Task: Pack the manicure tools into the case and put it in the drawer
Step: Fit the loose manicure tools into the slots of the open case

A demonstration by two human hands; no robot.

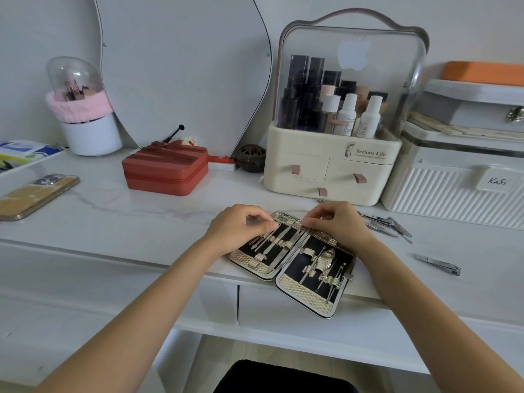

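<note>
The manicure case (309, 296) lies open at the desk's front edge, gold-textured outside, black inside, with several steel tools strapped into both halves. My left hand (238, 228) rests at the case's top left, fingers curled, pinching at a tool or strap near the top rim. My right hand (337, 222) sits over the top of the right half, its fingertips pinching a thin steel tool (304, 231) near the hinge. Loose tools remain on the desk: a cluster of clippers and nippers (388, 224) to the right, and a single nail clipper (439, 265) farther right.
Behind the case stands a cream cosmetics organiser (331, 165) with small drawers. A white ribbed box (453, 191) is at right, a red zip case (166, 171) and a phone (37, 195) at left. Desk drawers (297, 310) are shut below the front edge.
</note>
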